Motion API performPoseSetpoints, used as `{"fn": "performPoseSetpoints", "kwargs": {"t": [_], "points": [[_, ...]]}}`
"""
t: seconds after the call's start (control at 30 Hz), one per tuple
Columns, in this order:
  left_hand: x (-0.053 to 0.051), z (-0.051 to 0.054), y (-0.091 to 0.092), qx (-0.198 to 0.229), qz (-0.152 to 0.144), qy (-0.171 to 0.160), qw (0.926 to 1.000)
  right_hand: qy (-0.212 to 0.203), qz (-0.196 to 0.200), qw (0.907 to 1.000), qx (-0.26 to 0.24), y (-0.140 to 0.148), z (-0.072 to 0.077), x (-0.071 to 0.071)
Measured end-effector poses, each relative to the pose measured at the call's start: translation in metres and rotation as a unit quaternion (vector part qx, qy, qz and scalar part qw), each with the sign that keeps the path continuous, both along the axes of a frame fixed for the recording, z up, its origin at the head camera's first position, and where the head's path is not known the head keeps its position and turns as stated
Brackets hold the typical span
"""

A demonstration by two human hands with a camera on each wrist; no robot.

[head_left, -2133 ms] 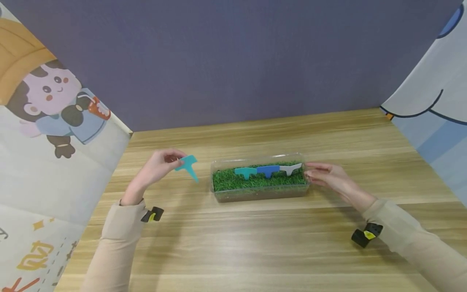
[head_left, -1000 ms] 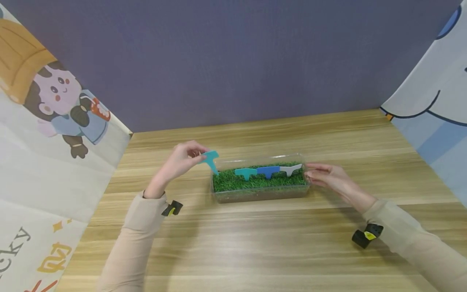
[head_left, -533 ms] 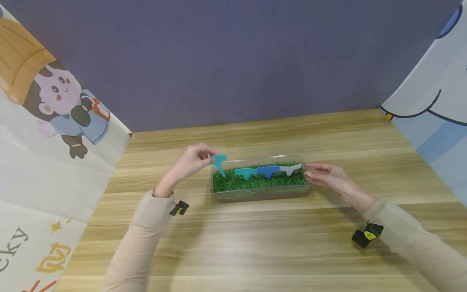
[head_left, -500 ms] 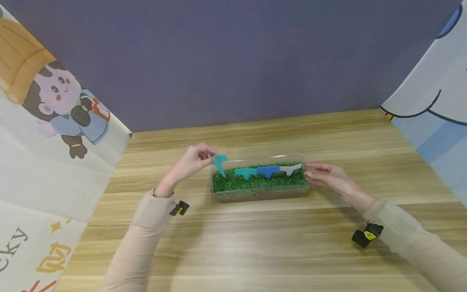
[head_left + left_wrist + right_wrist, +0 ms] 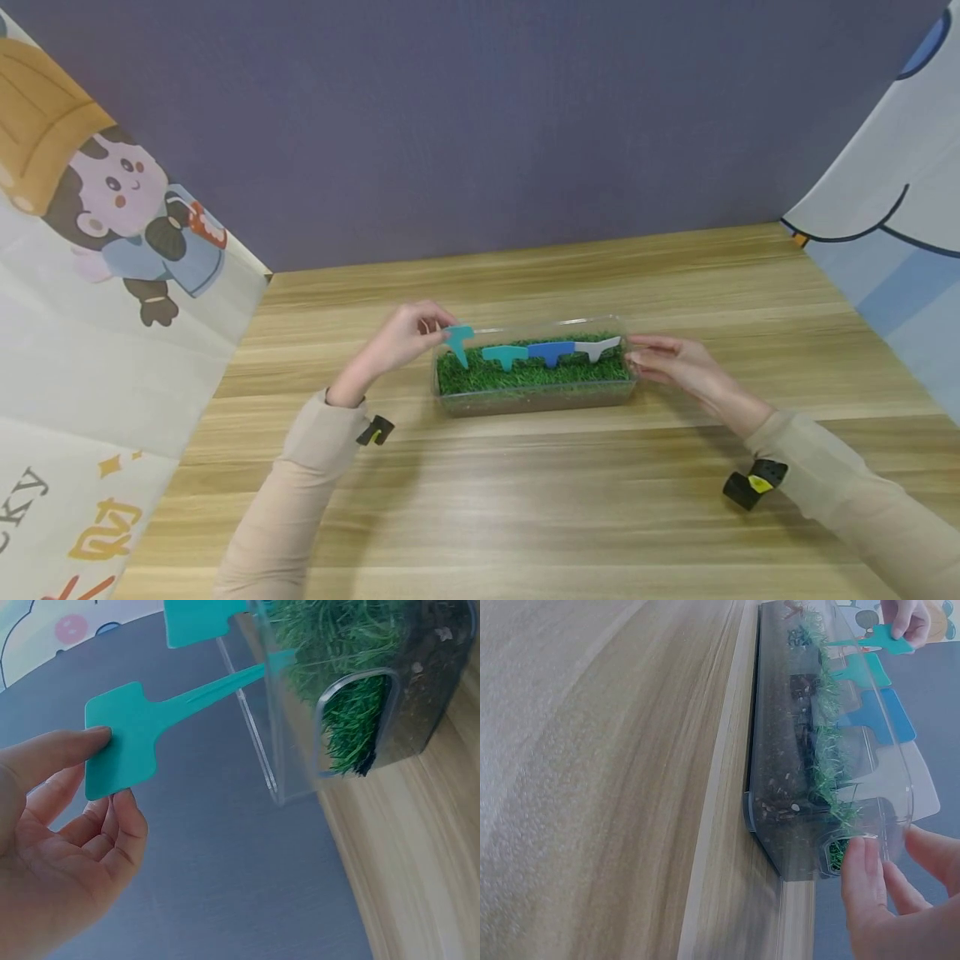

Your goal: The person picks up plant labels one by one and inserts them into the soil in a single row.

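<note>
My left hand (image 5: 405, 337) pinches a teal T-shaped plant label (image 5: 124, 742) by its broad head, between thumb and fingers. The label's pointed stem slants down into the left end of a clear plastic box (image 5: 540, 406), its tip at the green artificial grass (image 5: 480, 379). How deep the tip sits cannot be told. At the other end, my right hand (image 5: 690, 371) grips the box's end wall, its thumb near a cutout in the right wrist view. Another teal label (image 5: 506, 354), a blue label (image 5: 551, 352) and a white label (image 5: 597, 346) stand in a row in the grass.
Dark soil (image 5: 787, 750) fills the box below the grass. The box rests on a wood-grain table (image 5: 510, 500). Behind rises a dark blue-grey panel (image 5: 510, 125), with cartoon-printed sheets at the left (image 5: 90, 333) and right sides.
My left hand has carried the teal label rightward to the box, then slightly down, so its stem now reaches the grass. My right hand and the box have stayed put.
</note>
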State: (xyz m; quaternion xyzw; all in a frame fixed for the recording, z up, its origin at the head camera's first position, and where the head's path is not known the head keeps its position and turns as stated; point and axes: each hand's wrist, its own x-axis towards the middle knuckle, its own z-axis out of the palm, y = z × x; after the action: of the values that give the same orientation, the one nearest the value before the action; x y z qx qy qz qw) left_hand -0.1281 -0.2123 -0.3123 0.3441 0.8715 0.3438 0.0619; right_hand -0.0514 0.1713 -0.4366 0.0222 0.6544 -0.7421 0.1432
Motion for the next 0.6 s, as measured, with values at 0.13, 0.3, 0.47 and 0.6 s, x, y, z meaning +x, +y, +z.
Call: {"fn": "performPoseSetpoints", "kwargs": {"t": [0.13, 0.3, 0.47, 0.6], "points": [[-0.001, -0.004, 0.001, -0.003, -0.009, 0.003, 0.9999, 0.006, 0.001, 0.9999, 0.011, -0.005, 0.012, 0.005], [-0.001, -0.007, 0.002, -0.005, -0.018, 0.006, 0.9998, -0.007, -0.007, 0.9995, 0.031, -0.017, 0.037, 0.015], [-0.001, -0.009, 0.003, -0.007, -0.017, -0.005, 0.9998, -0.025, -0.012, 0.9987, 0.042, -0.022, 0.047, 0.018], [-0.001, -0.011, 0.003, -0.018, -0.022, -0.011, 0.9995, -0.014, -0.007, 0.9993, 0.035, -0.018, 0.039, 0.015]]}}
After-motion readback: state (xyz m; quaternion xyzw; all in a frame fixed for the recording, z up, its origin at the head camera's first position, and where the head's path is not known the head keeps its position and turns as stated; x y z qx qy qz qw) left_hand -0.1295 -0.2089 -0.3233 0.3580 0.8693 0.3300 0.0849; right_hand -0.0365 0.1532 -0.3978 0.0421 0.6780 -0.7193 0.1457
